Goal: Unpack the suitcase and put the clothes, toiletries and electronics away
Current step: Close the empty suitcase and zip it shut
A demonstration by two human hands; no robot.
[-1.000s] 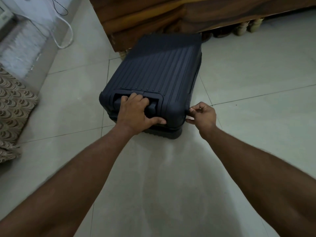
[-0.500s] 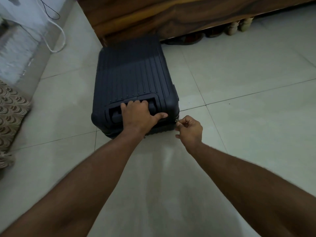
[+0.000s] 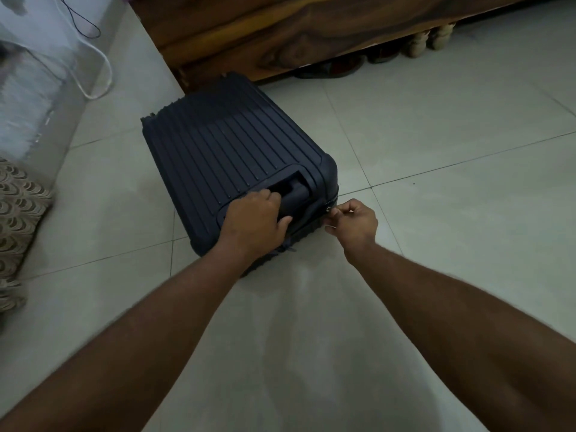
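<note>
Flat on the tiled floor (image 3: 436, 213), near a wooden bed frame (image 3: 265, 35), lay the closed dark suitcase (image 3: 230, 151). On its near end the left hand (image 3: 254, 224) curled over the recessed handle (image 3: 291, 190), while right hand (image 3: 353, 221) pinched the zipper pull (image 3: 328, 208).

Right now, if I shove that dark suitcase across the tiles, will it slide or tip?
The suitcase lies flat on its broad side, so tipping looks unlikely. Its ribbed hard shell should stay stiff. On the smooth tile floor it would probably slide, though packed contents may make it heavy.
</note>
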